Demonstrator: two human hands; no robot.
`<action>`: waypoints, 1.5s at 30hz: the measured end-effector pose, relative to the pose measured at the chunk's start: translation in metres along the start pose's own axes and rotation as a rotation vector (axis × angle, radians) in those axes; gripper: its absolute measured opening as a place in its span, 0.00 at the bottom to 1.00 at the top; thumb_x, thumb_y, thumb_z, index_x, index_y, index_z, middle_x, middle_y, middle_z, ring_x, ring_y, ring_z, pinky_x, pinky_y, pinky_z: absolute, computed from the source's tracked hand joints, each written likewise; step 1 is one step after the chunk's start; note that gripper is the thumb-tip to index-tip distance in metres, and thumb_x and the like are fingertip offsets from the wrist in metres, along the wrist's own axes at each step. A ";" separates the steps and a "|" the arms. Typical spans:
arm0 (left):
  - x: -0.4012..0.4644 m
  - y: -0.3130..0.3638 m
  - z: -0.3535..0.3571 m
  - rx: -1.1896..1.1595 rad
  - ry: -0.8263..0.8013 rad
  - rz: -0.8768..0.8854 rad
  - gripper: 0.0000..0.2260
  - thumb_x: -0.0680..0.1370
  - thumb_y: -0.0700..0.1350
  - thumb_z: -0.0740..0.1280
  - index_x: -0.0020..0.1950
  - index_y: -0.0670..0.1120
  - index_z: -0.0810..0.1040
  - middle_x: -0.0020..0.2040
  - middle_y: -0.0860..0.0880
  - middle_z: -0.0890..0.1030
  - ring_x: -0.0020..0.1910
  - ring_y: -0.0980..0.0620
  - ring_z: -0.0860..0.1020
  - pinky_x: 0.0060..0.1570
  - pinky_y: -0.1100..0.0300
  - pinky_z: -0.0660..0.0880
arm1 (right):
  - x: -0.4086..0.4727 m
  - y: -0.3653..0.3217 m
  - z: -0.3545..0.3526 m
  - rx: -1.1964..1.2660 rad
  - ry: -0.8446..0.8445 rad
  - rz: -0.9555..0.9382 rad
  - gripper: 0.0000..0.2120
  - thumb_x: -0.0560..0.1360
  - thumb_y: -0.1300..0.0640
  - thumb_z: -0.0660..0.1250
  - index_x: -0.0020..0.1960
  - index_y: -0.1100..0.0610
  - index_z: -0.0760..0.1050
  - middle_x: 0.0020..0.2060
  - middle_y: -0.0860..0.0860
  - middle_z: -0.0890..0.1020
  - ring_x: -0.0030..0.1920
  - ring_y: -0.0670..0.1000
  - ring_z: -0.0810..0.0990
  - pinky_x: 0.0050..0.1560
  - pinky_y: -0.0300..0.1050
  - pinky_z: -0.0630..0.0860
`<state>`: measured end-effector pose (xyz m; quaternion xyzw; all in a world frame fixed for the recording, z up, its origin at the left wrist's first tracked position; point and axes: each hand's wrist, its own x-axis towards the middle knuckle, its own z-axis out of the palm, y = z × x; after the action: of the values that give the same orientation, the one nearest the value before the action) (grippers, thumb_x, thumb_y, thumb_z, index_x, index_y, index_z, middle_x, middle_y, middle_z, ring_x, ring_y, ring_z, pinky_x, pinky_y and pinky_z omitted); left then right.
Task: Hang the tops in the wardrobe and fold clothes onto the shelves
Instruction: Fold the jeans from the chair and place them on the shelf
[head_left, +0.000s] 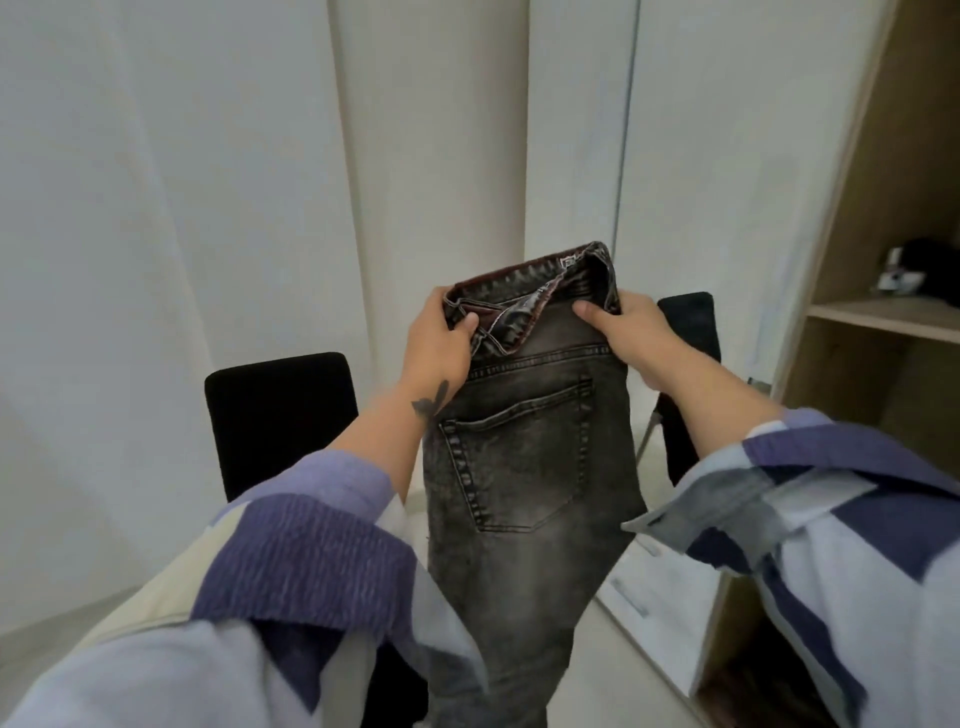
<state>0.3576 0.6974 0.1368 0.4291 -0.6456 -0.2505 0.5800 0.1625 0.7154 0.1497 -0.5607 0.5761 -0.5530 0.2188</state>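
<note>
A pair of washed dark grey jeans hangs upright in front of me, folded lengthwise with a back pocket facing me. My left hand grips the left end of the waistband, thumb over the inner band. My right hand grips the right end of the waistband, thumb on the denim. The legs drop out of view at the bottom edge. The open wardrobe with wooden shelves stands at the right.
Two black chair backs stand behind the jeans, one at the left and one at the right. A dark item lies on the wardrobe shelf. White wardrobe doors and white walls fill the background. A white table edge shows below.
</note>
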 end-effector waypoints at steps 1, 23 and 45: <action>-0.003 0.003 0.001 0.002 -0.006 0.004 0.10 0.80 0.40 0.61 0.62 0.43 0.72 0.51 0.49 0.77 0.51 0.52 0.75 0.50 0.62 0.69 | -0.005 -0.001 -0.003 -0.010 0.023 -0.006 0.13 0.77 0.52 0.66 0.56 0.59 0.78 0.52 0.56 0.82 0.52 0.55 0.80 0.56 0.47 0.76; -0.023 -0.009 -0.120 0.117 0.122 -0.049 0.13 0.82 0.45 0.57 0.65 0.43 0.67 0.53 0.48 0.75 0.50 0.50 0.74 0.52 0.56 0.71 | -0.039 -0.059 0.104 -0.103 -0.006 -0.113 0.18 0.79 0.49 0.61 0.57 0.63 0.76 0.53 0.59 0.80 0.54 0.58 0.78 0.55 0.49 0.75; 0.120 -0.121 -0.225 0.292 0.439 0.005 0.13 0.82 0.45 0.57 0.64 0.42 0.66 0.49 0.50 0.74 0.46 0.51 0.73 0.46 0.60 0.67 | 0.110 -0.074 0.317 0.002 -0.135 -0.275 0.17 0.79 0.49 0.61 0.57 0.63 0.74 0.53 0.60 0.80 0.54 0.59 0.77 0.48 0.45 0.70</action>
<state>0.6108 0.5743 0.1472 0.5507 -0.5345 -0.0541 0.6388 0.4389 0.5116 0.1625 -0.6698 0.4773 -0.5396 0.1799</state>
